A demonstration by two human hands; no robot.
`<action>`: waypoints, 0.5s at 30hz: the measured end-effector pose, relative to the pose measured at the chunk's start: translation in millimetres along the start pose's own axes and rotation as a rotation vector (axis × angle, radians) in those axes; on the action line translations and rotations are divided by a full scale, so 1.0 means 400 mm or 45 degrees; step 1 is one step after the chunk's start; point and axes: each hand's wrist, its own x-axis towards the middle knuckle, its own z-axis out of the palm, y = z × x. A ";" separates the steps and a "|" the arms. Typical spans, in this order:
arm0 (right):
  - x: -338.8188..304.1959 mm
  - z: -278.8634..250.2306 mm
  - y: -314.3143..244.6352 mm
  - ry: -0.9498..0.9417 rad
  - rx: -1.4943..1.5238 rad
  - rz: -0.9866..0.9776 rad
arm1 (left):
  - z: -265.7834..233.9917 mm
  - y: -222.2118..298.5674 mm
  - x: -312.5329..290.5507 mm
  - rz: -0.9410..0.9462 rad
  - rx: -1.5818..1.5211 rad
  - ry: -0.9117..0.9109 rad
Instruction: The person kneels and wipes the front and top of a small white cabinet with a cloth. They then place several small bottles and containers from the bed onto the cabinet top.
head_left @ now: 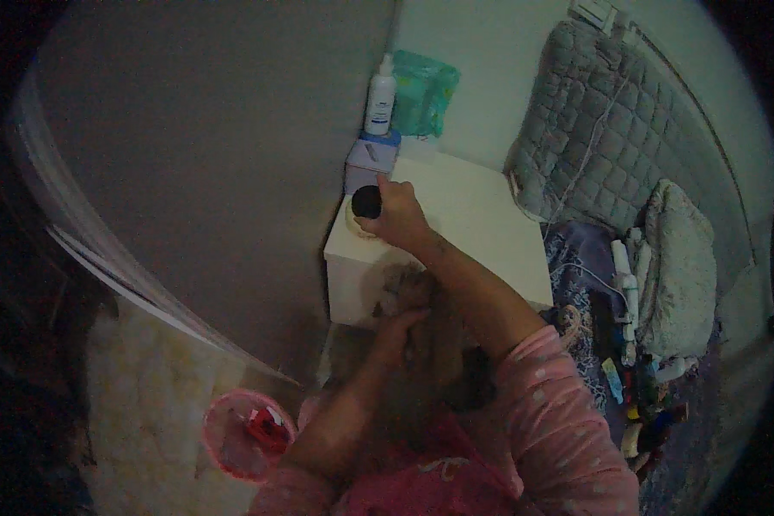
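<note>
My right hand (402, 217) reaches to the left edge of a white cabinet top (477, 215). Its thumb and fingers curve round a black round lid (366, 202) on a pale jar (355, 225). Lower down, in front of the cabinet, my left hand (397, 331) is closed against a blurry, brownish furry animal (404, 288), which looks like a small dog held near my lap. Dim light hides its outline and part of my left fingers. A dark patch (471, 383) beside it cannot be made out.
Behind the jar stand a small box (370, 163), a white pump bottle (381, 99) and a green plastic packet (423, 93). A pink basket (245, 439) with red contents is on the floor at left. At right, a bed (576, 249) holds a pillow (684, 267) and several small items.
</note>
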 end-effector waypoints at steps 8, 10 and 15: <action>0.067 0.082 -0.035 -0.123 0.009 0.143 | -0.051 -0.002 -0.019 -0.219 0.057 0.235; 0.061 0.077 -0.013 -0.088 0.147 0.154 | -0.021 0.015 -0.028 -0.210 0.000 0.175; -0.034 0.003 0.058 0.104 0.432 0.086 | -0.059 -0.073 0.035 -0.227 0.140 0.104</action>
